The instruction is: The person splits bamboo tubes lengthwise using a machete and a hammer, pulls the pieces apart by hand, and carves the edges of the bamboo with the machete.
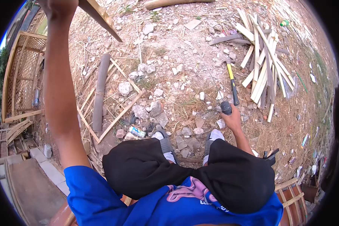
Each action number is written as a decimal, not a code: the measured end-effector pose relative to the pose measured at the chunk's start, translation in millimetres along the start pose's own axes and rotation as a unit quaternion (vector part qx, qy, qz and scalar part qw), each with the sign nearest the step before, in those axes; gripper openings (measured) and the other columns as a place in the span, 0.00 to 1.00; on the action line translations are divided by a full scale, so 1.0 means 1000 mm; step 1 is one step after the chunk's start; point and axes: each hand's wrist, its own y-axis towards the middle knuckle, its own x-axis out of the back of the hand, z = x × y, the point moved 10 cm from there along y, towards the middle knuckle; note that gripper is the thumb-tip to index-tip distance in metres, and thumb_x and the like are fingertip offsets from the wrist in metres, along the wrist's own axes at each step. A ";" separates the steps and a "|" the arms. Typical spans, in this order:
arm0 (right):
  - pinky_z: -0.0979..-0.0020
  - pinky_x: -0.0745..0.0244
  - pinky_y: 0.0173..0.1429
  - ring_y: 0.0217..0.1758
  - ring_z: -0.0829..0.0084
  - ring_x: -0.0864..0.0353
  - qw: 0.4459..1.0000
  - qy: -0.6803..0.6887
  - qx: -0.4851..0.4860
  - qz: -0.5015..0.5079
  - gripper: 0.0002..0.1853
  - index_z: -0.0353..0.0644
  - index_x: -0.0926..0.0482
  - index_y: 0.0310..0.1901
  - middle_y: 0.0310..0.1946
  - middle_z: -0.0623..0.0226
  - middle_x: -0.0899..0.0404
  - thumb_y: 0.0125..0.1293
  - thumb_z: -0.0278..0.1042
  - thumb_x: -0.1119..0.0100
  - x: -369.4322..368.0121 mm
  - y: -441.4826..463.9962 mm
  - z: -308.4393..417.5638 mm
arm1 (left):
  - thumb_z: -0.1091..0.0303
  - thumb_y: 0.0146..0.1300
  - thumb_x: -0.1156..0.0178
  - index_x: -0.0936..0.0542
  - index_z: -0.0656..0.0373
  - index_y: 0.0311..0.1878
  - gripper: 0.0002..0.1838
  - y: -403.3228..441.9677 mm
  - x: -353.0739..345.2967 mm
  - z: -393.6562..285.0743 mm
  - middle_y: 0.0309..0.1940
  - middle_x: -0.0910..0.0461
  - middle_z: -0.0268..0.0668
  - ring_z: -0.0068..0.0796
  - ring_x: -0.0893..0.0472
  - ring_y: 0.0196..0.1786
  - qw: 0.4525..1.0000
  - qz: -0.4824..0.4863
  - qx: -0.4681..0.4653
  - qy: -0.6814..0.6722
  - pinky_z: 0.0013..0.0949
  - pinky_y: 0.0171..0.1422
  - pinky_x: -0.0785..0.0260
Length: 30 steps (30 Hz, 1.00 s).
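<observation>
My left arm reaches up along the left side, and my left hand (pixel 61 5) is cut off by the top edge, its fingers out of sight. Right beside it, a brown wooden strip (pixel 101 19) slants down to a pointed end; whether the hand grips it is hidden. Low in front of my right knee, my right hand (pixel 232 118) is closed around a dark tool with a rounded black end (pixel 226 108). A thin line runs up from that tool, and its exact kind is unclear. Just above lies a claw hammer (pixel 231 81) with a yellow and black handle.
Thin wooden slats (pixel 261 64) are heaped at upper right. A round pole (pixel 101 92) and a narrow wooden frame (pixel 120 113) lie left of centre. Stones (pixel 141 112) and a crushed can (pixel 137 132) sit near my feet. A lattice panel (pixel 25 75) stands far left.
</observation>
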 end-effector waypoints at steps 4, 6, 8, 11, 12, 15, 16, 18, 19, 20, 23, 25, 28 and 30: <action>0.62 0.23 0.49 0.41 0.59 0.13 1.000 -0.015 -0.005 -0.001 0.24 0.36 0.20 0.50 0.37 0.53 0.14 0.50 0.34 0.31 0.001 -0.007 0.011 | 0.55 0.52 0.42 0.29 0.61 0.34 0.17 -0.045 -0.117 0.009 0.26 0.33 0.32 0.26 0.33 0.27 0.947 0.256 -0.105 0.165 0.35 0.32 0.37; 0.62 0.23 0.49 0.40 0.59 0.13 1.000 -0.027 0.002 -0.007 0.24 0.35 0.20 0.51 0.37 0.53 0.14 0.50 0.33 0.31 0.000 -0.009 0.011 | 0.66 0.45 0.49 0.31 0.59 0.36 0.14 -0.112 -0.196 0.029 0.23 0.37 0.32 0.32 0.36 0.23 0.881 0.412 -0.093 0.212 0.41 0.25 0.37; 0.62 0.23 0.49 0.40 0.60 0.14 1.000 -0.010 -0.008 -0.001 0.24 0.35 0.20 0.51 0.36 0.52 0.14 0.50 0.33 0.32 -0.006 -0.012 0.007 | 0.64 0.43 0.48 0.34 0.58 0.36 0.15 -0.207 -0.252 0.048 0.24 0.35 0.36 0.34 0.32 0.24 0.825 0.537 -0.098 0.145 0.45 0.26 0.35; 0.63 0.23 0.48 0.38 0.63 0.15 1.000 0.002 -0.008 0.013 0.25 0.34 0.21 0.51 0.36 0.54 0.15 0.49 0.33 0.33 -0.014 -0.012 0.005 | 0.60 0.46 0.40 0.27 0.56 0.45 0.21 -0.327 -0.273 0.073 0.35 0.26 0.37 0.37 0.21 0.44 0.756 0.636 -0.074 0.135 0.50 0.53 0.28; 0.64 0.23 0.48 0.38 0.63 0.15 1.000 -0.005 -0.015 0.016 0.25 0.33 0.21 0.51 0.36 0.54 0.15 0.49 0.33 0.33 -0.016 -0.013 0.003 | 0.58 0.48 0.40 0.26 0.53 0.50 0.24 -0.367 -0.272 0.093 0.42 0.24 0.36 0.35 0.23 0.54 0.729 0.668 -0.024 0.146 0.54 0.67 0.34; 0.64 0.23 0.48 0.39 0.65 0.15 0.996 -0.013 -0.074 0.054 0.25 0.33 0.21 0.51 0.37 0.53 0.15 0.50 0.33 0.33 -0.018 -0.022 0.007 | 0.54 0.53 0.39 0.27 0.47 0.62 0.30 -0.426 -0.237 0.112 0.55 0.23 0.34 0.36 0.26 0.64 0.695 0.676 0.082 0.232 0.57 0.77 0.44; 0.64 0.23 0.49 0.39 0.65 0.16 0.996 -0.012 -0.069 0.055 0.25 0.33 0.21 0.52 0.37 0.53 0.15 0.50 0.32 0.33 -0.021 -0.023 0.005 | 0.52 0.54 0.39 0.28 0.46 0.64 0.31 -0.431 -0.218 0.110 0.58 0.24 0.34 0.36 0.27 0.66 0.739 0.621 0.086 0.244 0.58 0.78 0.47; 0.64 0.23 0.49 0.40 0.64 0.16 0.997 -0.009 -0.056 0.049 0.25 0.33 0.22 0.52 0.38 0.54 0.15 0.50 0.32 0.33 -0.022 -0.025 -0.003 | 0.52 0.56 0.39 0.28 0.45 0.65 0.31 -0.431 -0.179 0.116 0.64 0.26 0.34 0.38 0.29 0.69 0.774 0.551 0.160 0.266 0.59 0.78 0.48; 0.64 0.23 0.50 0.40 0.65 0.16 0.997 0.004 -0.062 0.051 0.25 0.33 0.22 0.52 0.38 0.54 0.15 0.50 0.32 0.33 -0.026 -0.025 -0.009 | 0.52 0.57 0.38 0.28 0.45 0.65 0.31 -0.435 -0.155 0.126 0.66 0.28 0.34 0.39 0.30 0.70 0.763 0.537 0.233 0.275 0.59 0.77 0.47; 0.64 0.24 0.50 0.40 0.65 0.16 0.996 0.016 -0.069 0.054 0.26 0.33 0.22 0.52 0.38 0.54 0.15 0.50 0.32 0.33 -0.029 -0.027 -0.016 | 0.54 0.57 0.37 0.28 0.45 0.65 0.31 -0.444 -0.121 0.138 0.67 0.29 0.35 0.40 0.31 0.71 0.766 0.483 0.301 0.301 0.59 0.75 0.45; 0.63 0.24 0.51 0.42 0.65 0.16 0.996 0.028 -0.069 0.054 0.26 0.33 0.22 0.52 0.39 0.55 0.15 0.50 0.31 0.33 -0.032 -0.031 -0.021 | 0.56 0.59 0.37 0.32 0.45 0.69 0.33 -0.514 -0.002 0.153 0.68 0.31 0.38 0.42 0.34 0.72 0.693 0.352 0.452 0.438 0.59 0.73 0.42; 0.63 0.24 0.51 0.42 0.64 0.17 0.994 0.019 -0.083 0.071 0.25 0.33 0.22 0.52 0.39 0.54 0.16 0.50 0.32 0.32 -0.035 -0.034 -0.016 | 0.57 0.57 0.34 0.34 0.48 0.70 0.37 -0.557 0.062 0.127 0.69 0.33 0.41 0.46 0.35 0.72 0.562 0.300 0.594 0.492 0.57 0.74 0.43; 0.62 0.24 0.51 0.43 0.58 0.16 0.996 0.004 -0.056 0.071 0.25 0.33 0.23 0.51 0.39 0.50 0.16 0.51 0.32 0.32 -0.047 -0.036 -0.033 | 0.56 0.53 0.29 0.41 0.52 0.75 0.47 -0.638 0.131 0.075 0.72 0.38 0.48 0.52 0.38 0.74 0.488 0.197 0.685 0.504 0.59 0.75 0.44; 0.59 0.24 0.52 0.46 0.53 0.15 0.996 -0.015 -0.060 0.069 0.26 0.33 0.24 0.52 0.40 0.47 0.16 0.51 0.34 0.31 -0.047 -0.036 -0.031 | 0.56 0.52 0.28 0.44 0.57 0.76 0.51 -0.677 0.151 0.044 0.72 0.38 0.55 0.56 0.37 0.74 0.474 0.132 0.722 0.486 0.55 0.76 0.44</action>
